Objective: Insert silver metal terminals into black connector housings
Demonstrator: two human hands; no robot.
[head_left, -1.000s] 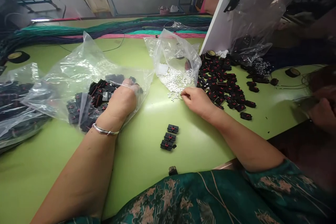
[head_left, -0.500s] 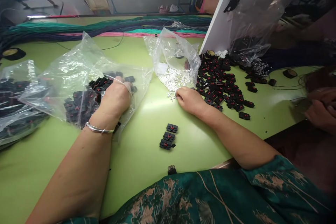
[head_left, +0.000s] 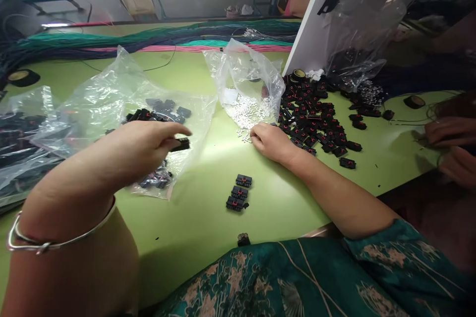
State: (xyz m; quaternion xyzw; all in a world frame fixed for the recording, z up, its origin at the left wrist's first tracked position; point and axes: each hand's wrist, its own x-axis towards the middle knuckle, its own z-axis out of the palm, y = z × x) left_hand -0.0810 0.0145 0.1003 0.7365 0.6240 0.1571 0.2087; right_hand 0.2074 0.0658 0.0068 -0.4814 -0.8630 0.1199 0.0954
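My left hand [head_left: 148, 146] pinches a black connector [head_left: 181, 144] between thumb and fingers, above the clear bag [head_left: 197, 109] of black connectors at the left. My right hand [head_left: 269, 142] is closed at the mouth of the clear bag [head_left: 238, 67] of small white pieces; its fingertips are turned down, and what they hold, if anything, is hidden. Near the table's middle, three black connectors with red parts [head_left: 240, 192] lie in a short column. Just right of my right hand spreads a pile of similar connectors [head_left: 316, 119].
Bundled green, dark and pink wires [head_left: 156, 39] run along the back of the green table [head_left: 201, 233]. Black tape rolls [head_left: 23, 78] lie at the sides. A white panel [head_left: 307, 25] stands at the back right. Another person's hands [head_left: 455, 143] are at the far right edge.
My left hand has come up out of the connector bag and turned toward the right, now showing a black connector in its fingers. My right hand has barely moved.
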